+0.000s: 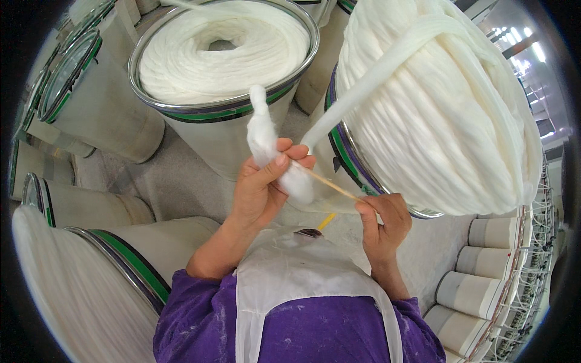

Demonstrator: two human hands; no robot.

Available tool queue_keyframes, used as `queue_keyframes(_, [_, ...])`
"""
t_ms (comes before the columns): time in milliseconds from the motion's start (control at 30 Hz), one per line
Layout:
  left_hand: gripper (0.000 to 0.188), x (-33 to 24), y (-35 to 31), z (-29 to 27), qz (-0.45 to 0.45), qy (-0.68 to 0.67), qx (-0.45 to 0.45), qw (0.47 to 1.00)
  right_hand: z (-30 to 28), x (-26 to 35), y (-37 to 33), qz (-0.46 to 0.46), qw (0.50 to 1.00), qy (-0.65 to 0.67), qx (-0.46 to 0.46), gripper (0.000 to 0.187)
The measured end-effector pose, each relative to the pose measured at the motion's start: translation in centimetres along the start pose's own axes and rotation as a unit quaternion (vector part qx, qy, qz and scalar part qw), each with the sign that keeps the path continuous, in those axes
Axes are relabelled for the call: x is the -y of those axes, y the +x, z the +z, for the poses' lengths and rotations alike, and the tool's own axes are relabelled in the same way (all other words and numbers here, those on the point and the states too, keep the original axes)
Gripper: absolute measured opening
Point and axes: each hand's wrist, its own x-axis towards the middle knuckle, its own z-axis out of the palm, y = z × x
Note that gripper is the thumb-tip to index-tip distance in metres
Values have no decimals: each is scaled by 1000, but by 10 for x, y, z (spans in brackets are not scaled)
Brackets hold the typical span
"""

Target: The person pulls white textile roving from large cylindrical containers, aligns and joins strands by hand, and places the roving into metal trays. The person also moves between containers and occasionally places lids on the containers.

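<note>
My left hand (pixel 260 184) pinches a bunched piece of white fibre sliver (pixel 261 132) between thumb and fingers. One twisted end of it stands up above the hand and a puffy part hangs below. A thin wooden stick (pixel 334 184) runs from the fibre at my left fingertips to my right hand (pixel 387 221), closed on its other end. Beside my left fingers ends a long loose sliver strand (pixel 369 85), which comes down from the tall heap of coiled sliver (pixel 436 115) on the can at the right. Whether my left fingers also grip that strand I cannot tell.
A can of coiled sliver (pixel 224 66) with a metal rim stands ahead. Another full can (pixel 72 284) is close at my lower left. More cans (pixel 103 91) crowd the left side. White cylinders (pixel 469 293) line a machine at the right. Grey floor (pixel 181 154) shows between the cans.
</note>
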Motion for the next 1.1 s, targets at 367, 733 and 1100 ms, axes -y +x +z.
queue_keyframes(367, [31,-1,11,-10,-2,-195,100,976,6,4,3,-37,999,-21,24,18])
queue_keyframes(733, [26,-9,14,-1,-7,-228,68,971,28,-2,-5,-90,992,61,57,18])
queue_keyframes(1100, [21,-14,15,-3,-46,-209,-2,977,32,0,-13,-132,990,-8,-53,16])
